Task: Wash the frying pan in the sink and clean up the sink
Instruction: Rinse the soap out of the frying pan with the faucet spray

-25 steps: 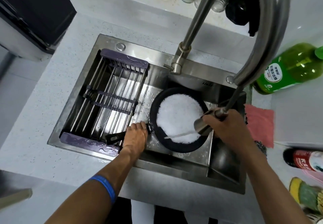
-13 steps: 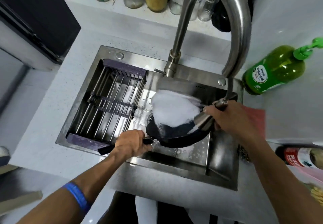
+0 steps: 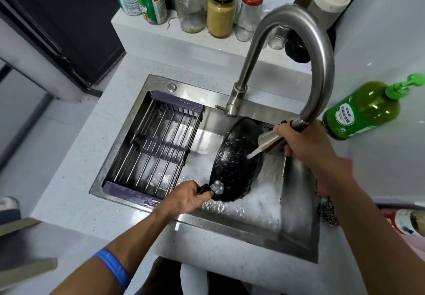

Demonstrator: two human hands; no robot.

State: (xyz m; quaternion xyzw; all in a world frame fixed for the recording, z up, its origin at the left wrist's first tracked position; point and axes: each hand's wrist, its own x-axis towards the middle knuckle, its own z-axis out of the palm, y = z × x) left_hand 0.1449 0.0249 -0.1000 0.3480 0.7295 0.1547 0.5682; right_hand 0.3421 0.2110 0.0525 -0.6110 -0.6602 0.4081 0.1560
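Both hands busy: our left hand [image 3: 184, 199] grips the frying pan [image 3: 234, 163] handle, pan tilted steeply in the sink [image 3: 299, 232]; at 2 o'clock our right hand [image 3: 305, 143] clutches the spray head [image 3: 270, 141]. Wet handle could slip; spray may splash out.

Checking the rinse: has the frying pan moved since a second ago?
Yes. The frying pan was lying flat and full of foam; now it is tilted up on edge toward the sink's back wall, the foam emptied out.

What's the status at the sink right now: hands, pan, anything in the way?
Left hand grips pan handle; right hand holds spray head. Frying pan tilted in sink, water hitting inside. Nothing obstructing.
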